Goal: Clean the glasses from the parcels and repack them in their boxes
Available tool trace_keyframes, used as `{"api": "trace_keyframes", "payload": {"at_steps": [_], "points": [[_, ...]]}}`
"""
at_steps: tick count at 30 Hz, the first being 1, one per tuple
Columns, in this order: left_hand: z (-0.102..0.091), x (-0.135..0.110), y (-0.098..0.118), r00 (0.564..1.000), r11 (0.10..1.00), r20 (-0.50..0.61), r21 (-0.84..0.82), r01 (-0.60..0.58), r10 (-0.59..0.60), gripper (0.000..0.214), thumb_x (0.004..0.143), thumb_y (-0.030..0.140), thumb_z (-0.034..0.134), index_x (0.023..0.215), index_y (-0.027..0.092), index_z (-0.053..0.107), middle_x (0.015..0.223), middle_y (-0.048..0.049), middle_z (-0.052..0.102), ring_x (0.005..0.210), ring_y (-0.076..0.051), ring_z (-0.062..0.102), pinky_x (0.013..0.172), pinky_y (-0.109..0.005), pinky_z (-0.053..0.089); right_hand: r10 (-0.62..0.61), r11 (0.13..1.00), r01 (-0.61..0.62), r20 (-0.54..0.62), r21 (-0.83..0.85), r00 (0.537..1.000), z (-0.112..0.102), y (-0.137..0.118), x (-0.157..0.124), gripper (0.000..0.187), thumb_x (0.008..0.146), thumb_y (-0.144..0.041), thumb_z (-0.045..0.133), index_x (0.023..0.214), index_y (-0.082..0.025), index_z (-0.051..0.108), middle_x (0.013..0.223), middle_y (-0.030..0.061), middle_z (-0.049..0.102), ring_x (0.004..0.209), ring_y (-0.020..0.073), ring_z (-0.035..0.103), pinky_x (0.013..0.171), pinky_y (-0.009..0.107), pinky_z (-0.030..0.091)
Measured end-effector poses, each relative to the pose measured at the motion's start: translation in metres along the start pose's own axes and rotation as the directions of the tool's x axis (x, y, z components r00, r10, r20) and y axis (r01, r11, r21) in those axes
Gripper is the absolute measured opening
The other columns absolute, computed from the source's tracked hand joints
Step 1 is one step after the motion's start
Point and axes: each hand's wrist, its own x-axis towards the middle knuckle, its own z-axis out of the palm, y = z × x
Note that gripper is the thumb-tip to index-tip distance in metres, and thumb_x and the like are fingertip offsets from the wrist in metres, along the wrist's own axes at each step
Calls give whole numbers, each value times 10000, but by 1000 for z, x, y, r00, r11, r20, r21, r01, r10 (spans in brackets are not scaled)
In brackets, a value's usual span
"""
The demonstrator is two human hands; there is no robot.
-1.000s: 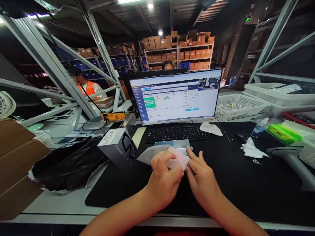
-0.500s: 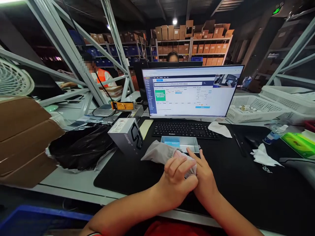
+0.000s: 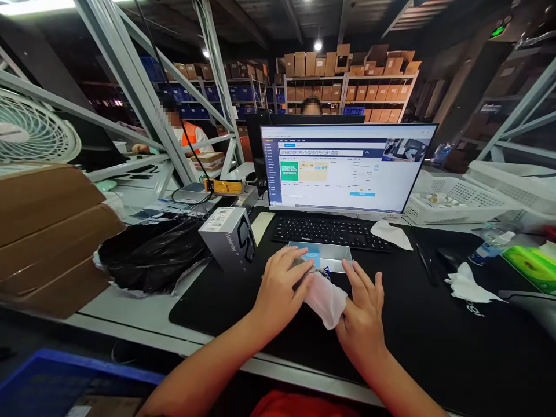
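My left hand [image 3: 280, 289] is closed on a grey drawstring pouch [image 3: 309, 271], which it mostly covers. A thin, translucent white wrap [image 3: 328, 298] hangs out at the pouch's near end, with its contents hidden. My right hand [image 3: 362, 313] has its fingers spread, and the thumb side touches the right edge of the wrap. Just beyond both hands lies a shallow silver-grey box tray [image 3: 336, 255] with a light blue card [image 3: 311, 256] inside. A grey printed box [image 3: 230, 240] stands tilted to the left of my left hand.
Behind the tray are a keyboard [image 3: 321, 229] and a monitor [image 3: 343, 174]. Black plastic [image 3: 152, 249] and cardboard boxes [image 3: 47, 231] are at left. Tissue [image 3: 469, 284], a bottle [image 3: 490, 246] and white baskets [image 3: 464, 200] are at right. A co-worker in orange [image 3: 191, 136] sits beyond.
My left hand has moved left and forward onto the pouch, covering it. The white wrap now shows more fully, and my right hand has shifted slightly right. The view has tilted a little.
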Motion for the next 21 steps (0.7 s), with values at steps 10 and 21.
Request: {"api": "trace_keyframes", "payload": {"at_steps": [10, 21], "points": [[8, -4, 27, 904, 905, -124, -74, -419, 409, 165, 965, 145, 555, 1023, 190, 702, 1264, -89, 640, 1200, -229, 541, 1029, -392, 470, -156, 960, 145, 31, 238, 987, 3, 2, 6, 306, 875, -10, 480, 1088, -144, 655, 1208, 166, 656, 1186, 283, 618, 1006, 527, 523], [18, -51, 30, 984, 996, -175, 73, 58, -45, 246, 980, 427, 521, 980, 181, 529, 863, -55, 623, 746, -204, 600, 646, -324, 475, 175, 861, -201, 99, 467, 979, -14, 1, 16, 153, 888, -119, 577, 796, -197, 670, 909, 45, 591, 805, 170, 609, 655, 262, 506]]}}
